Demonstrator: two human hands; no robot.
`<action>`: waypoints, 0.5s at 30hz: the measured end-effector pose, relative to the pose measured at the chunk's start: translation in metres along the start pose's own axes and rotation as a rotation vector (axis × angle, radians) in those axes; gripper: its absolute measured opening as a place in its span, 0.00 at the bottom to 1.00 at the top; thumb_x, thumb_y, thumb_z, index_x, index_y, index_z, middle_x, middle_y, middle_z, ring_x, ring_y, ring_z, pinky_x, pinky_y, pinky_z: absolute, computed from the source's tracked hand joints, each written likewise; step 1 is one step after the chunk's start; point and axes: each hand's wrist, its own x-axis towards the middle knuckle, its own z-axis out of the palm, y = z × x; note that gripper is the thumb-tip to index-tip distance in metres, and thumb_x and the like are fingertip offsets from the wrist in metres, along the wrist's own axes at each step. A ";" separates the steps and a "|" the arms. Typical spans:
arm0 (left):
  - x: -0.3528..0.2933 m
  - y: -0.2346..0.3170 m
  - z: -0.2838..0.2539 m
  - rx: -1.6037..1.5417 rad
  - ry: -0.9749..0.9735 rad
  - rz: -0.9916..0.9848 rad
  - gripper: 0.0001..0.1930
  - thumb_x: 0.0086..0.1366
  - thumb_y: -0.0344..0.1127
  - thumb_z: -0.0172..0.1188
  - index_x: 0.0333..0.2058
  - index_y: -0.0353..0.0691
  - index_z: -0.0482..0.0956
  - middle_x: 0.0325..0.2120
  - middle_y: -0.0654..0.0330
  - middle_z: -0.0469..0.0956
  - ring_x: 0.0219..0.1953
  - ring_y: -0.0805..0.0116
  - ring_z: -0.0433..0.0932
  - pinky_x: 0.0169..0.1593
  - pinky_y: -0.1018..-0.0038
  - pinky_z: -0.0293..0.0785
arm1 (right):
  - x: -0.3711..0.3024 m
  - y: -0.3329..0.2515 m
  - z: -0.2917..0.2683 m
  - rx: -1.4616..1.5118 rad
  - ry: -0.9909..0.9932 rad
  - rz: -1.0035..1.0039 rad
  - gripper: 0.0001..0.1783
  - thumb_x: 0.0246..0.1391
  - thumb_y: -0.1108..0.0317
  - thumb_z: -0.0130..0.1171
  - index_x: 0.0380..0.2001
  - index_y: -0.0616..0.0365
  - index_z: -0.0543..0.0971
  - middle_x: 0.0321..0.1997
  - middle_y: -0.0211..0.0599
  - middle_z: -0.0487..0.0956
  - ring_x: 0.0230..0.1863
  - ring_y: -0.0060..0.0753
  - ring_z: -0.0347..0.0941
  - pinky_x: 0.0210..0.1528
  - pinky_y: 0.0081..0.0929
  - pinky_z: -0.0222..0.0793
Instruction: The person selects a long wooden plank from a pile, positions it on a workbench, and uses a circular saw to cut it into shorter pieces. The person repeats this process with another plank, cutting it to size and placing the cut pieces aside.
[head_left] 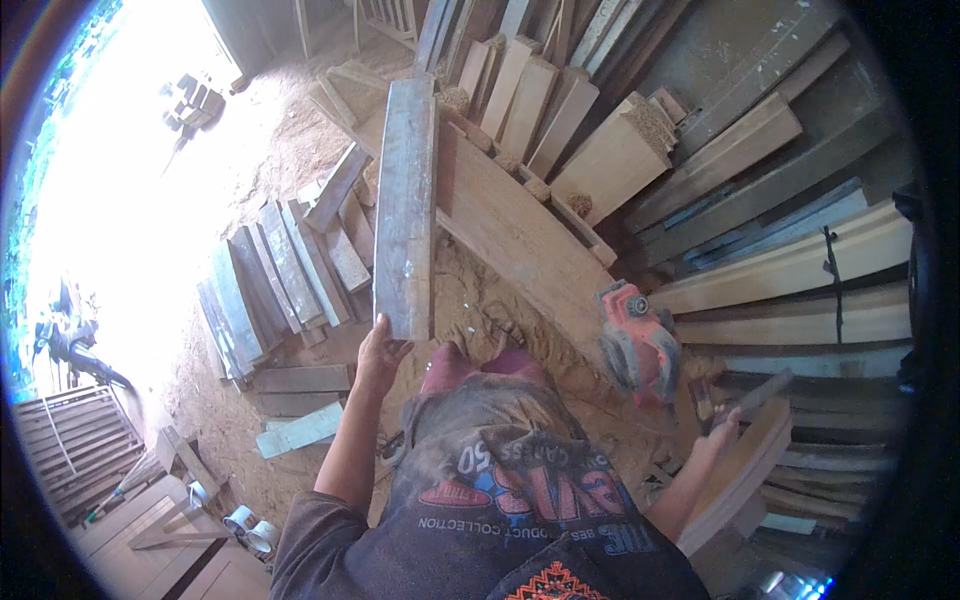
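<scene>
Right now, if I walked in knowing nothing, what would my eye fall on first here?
Probably the long grey-brown board just left of centre, its near end held by the left-hand fingers. Next would come the red power tool right of centre, a bright spot of colour among dusty browns. The white glare at upper left also stands out.

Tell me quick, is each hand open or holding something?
Left hand: closed, holding the near end of a long board.
Right hand: at a thin flat strip; can't tell if it's gripping.
</scene>
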 end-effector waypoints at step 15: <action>-0.027 0.028 0.044 0.484 0.173 0.229 0.27 0.68 0.50 0.76 0.55 0.37 0.79 0.45 0.58 0.85 0.44 0.66 0.83 0.48 0.65 0.80 | 0.069 0.096 -0.104 -0.361 0.091 0.247 0.27 0.76 0.55 0.57 0.65 0.66 0.75 0.57 0.50 0.82 0.58 0.48 0.79 0.62 0.47 0.75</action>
